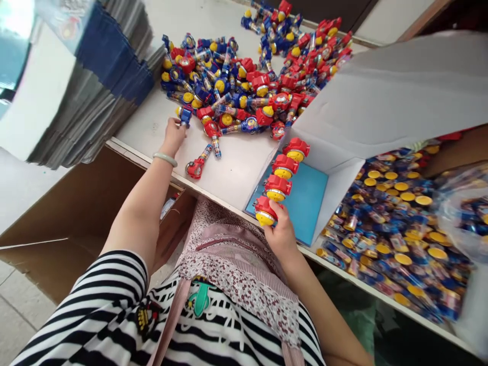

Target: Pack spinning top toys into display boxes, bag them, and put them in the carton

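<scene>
My left hand is closed on a small blue toy with a yellow knob, just in front of the heap on the table. My right hand grips the nearest red toy, which has a yellow cone-shaped end. Several more red toys like it stand in a slanting row beyond, inside a white box with a blue bottom. A single red toy with a clear printed tube lies between my hands on the table. The fingertips of my right hand are partly hidden.
A big heap of red and blue toys covers the back of the table. Folded printed cartons are stacked at left, above an open brown carton. Many yellow-capped tubes fill the right side. The box's lid flap stands raised.
</scene>
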`<control>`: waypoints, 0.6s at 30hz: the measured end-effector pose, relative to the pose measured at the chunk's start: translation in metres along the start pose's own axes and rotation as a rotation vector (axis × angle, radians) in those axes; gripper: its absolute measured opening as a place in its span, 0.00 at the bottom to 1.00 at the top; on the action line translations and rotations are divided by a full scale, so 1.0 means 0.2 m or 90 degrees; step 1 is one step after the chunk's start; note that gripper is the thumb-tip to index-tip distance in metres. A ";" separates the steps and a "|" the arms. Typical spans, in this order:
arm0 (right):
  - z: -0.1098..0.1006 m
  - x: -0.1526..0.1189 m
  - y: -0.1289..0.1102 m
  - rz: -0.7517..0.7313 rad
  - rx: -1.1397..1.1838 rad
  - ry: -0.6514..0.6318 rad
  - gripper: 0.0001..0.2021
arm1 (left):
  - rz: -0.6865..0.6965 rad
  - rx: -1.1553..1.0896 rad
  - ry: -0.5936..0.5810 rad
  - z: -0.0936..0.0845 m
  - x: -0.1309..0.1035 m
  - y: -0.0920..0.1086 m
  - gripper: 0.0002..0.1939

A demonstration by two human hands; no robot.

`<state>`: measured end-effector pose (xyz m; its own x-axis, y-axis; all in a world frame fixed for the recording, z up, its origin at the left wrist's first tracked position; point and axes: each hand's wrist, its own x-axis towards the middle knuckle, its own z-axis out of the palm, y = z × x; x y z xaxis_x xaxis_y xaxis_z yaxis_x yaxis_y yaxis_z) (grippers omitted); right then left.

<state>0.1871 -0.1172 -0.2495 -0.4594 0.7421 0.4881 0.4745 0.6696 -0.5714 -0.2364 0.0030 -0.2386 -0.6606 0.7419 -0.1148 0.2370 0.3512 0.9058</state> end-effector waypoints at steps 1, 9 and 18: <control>-0.02 0.01 -0.01 0.007 -0.006 -0.020 0.31 | 0.003 -0.028 -0.008 -0.01 -0.04 0.02 0.13; -0.36 0.39 -0.12 0.034 0.030 0.058 0.35 | 0.151 -0.437 -0.519 0.19 -0.70 0.33 0.20; -0.18 0.60 0.03 0.044 0.281 0.169 0.40 | 0.721 -0.161 -0.361 0.61 -0.98 0.52 0.16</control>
<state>0.1620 -0.0222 -0.1712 -0.2050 0.8051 0.5566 0.1091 0.5839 -0.8044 0.0045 -0.0356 -0.1723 0.2262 0.7128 0.6639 0.2805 -0.7003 0.6564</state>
